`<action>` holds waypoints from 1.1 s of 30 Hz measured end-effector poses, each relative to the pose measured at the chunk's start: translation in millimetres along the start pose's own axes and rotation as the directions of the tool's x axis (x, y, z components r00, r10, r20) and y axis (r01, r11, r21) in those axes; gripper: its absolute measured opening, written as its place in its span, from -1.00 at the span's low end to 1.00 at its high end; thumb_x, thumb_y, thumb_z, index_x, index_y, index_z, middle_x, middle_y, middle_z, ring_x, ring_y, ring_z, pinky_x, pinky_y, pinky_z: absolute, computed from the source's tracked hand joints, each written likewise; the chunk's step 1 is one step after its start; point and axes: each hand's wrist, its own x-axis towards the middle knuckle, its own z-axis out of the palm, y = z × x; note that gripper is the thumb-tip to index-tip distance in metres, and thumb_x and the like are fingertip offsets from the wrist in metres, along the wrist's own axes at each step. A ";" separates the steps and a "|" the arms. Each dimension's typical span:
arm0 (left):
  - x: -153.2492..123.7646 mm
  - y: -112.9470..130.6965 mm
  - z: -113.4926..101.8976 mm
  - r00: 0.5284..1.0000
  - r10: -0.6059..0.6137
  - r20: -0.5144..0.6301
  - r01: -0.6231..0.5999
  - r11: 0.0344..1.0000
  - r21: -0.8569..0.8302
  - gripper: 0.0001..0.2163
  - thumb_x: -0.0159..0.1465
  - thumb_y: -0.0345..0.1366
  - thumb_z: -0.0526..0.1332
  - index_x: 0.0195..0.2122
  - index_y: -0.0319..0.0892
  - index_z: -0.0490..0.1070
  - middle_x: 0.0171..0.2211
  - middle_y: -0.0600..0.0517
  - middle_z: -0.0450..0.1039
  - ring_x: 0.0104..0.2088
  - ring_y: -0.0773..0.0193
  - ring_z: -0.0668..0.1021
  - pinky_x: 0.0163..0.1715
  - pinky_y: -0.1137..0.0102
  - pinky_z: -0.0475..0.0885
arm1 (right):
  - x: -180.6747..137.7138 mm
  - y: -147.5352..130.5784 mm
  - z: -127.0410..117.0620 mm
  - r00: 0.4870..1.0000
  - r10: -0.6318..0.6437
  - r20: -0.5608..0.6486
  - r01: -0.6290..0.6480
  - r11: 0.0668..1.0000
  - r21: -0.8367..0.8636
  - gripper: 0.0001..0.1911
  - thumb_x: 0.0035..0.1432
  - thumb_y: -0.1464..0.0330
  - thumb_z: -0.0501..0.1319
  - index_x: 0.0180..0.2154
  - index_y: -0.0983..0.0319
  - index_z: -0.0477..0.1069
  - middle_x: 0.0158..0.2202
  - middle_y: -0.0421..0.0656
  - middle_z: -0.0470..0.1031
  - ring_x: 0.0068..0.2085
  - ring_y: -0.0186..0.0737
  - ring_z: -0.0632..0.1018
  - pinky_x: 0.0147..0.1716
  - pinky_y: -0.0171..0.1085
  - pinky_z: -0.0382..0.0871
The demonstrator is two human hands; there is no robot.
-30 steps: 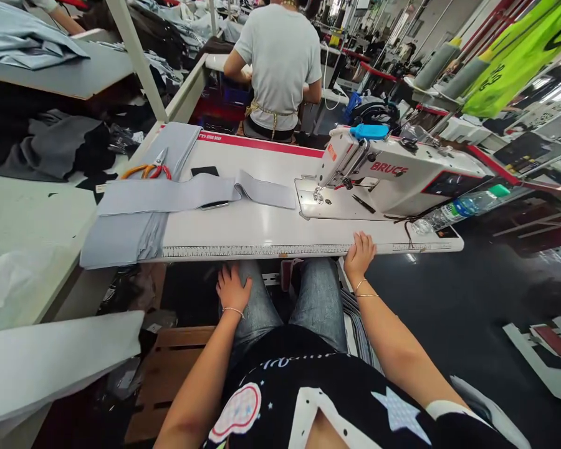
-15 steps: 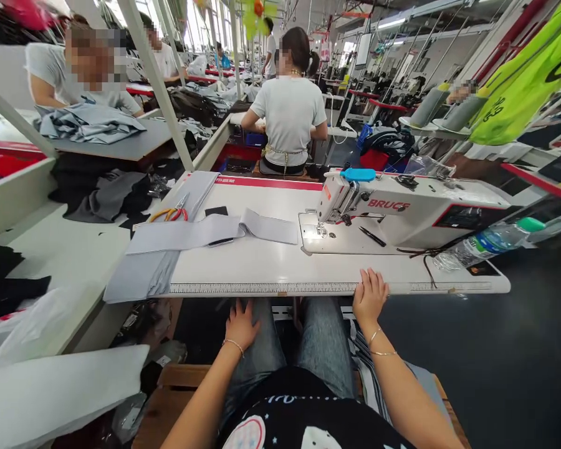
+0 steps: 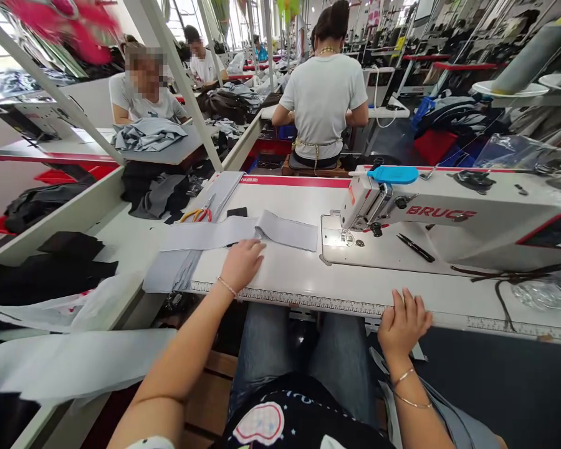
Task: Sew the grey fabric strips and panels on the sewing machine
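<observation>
My left hand (image 3: 243, 265) reaches over the white sewing table, its fingers stretched out at the lower edge of a long light-grey fabric strip (image 3: 287, 232). The strip lies across a pile of grey fabric pieces (image 3: 172, 274) and has a fold near its middle. My right hand (image 3: 406, 318) rests open on the table's front edge, over the printed ruler (image 3: 308, 302), holding nothing. A white sewing machine (image 3: 402, 209) stands to the right of the strip. Its needle plate (image 3: 339, 242) is close to the strip's right end.
Orange-handled scissors (image 3: 197, 215) lie on the grey pile, beside a small black piece (image 3: 237, 212). Black tweezers (image 3: 416, 247) rest on the machine bed. At the left, a side trough (image 3: 116, 240) holds dark fabric and a plastic bag. Co-workers sit ahead and to the left.
My left hand has risen from my lap onto the table, up to the grey strip. My right hand stays at the table edge. The view has shifted to the left.
</observation>
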 end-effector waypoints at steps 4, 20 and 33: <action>42.4 -22.0 9.6 0.984 0.164 -0.070 -0.149 0.972 0.183 -0.72 0.30 -0.44 0.15 0.01 -0.15 0.49 0.13 -0.11 0.40 0.18 -0.05 0.38 0.12 -0.01 0.34 | 0.9 0.0 0.4 1.000 -0.019 -0.024 0.019 1.000 0.010 -0.56 0.38 0.26 -0.02 0.15 0.27 0.39 0.17 0.05 0.36 0.27 0.14 0.28 0.24 0.14 0.00; 103.4 -40.6 31.5 0.862 0.497 0.104 -0.502 0.804 0.318 -0.80 0.24 -0.54 0.15 -0.24 -0.17 0.51 -0.19 -0.02 0.53 -0.02 0.11 0.48 0.22 -0.15 0.08 | 5.1 -1.4 4.1 0.994 -0.036 -0.099 0.035 0.999 -0.017 -0.56 0.36 0.26 -0.02 0.13 0.26 0.43 0.13 0.05 0.41 0.22 0.19 0.35 0.19 0.20 0.07; 106.9 -47.4 28.2 0.866 0.467 0.181 -0.500 0.791 0.352 -0.77 0.27 -0.57 0.10 -0.28 -0.22 0.53 -0.25 -0.06 0.52 -0.10 0.13 0.47 0.21 -0.06 0.07 | 7.7 7.3 12.5 0.981 -0.108 -0.162 0.113 0.993 0.022 -0.52 0.30 0.26 -0.02 0.06 0.31 0.52 0.01 0.13 0.49 0.11 0.36 0.42 -0.02 0.28 0.22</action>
